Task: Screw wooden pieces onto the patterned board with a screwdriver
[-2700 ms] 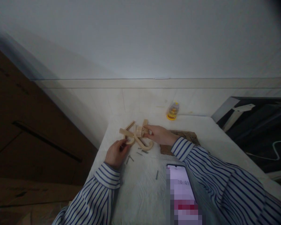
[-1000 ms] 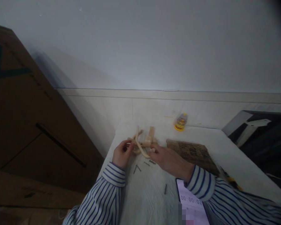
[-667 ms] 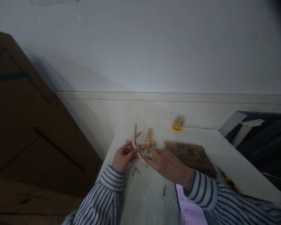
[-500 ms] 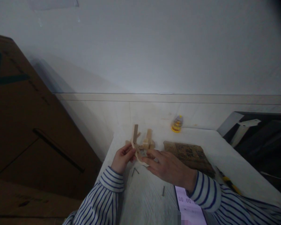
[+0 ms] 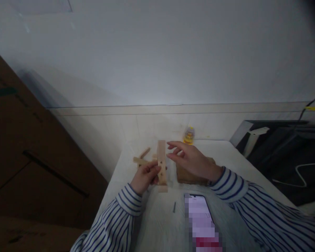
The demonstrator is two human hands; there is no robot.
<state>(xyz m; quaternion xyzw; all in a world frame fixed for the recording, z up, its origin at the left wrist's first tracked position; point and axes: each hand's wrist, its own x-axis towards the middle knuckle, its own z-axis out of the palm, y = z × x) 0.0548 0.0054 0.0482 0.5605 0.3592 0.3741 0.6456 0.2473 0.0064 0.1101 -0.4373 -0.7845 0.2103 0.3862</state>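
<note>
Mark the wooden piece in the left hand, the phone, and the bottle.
Wooden piece [image 5: 163,168], head view: face, between two holes.
Phone [image 5: 201,220], head view: middle of its visible screen.
Bottle [image 5: 189,135], head view: middle of its body.

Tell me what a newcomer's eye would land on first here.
First, the pale wood piece with dark holes, held upright in the left hand near the middle of the view. Just right of it, the right hand is open, holding nothing. Next come the lit phone at the table's near side and the yellow bottle at its back, by the wall.
</note>
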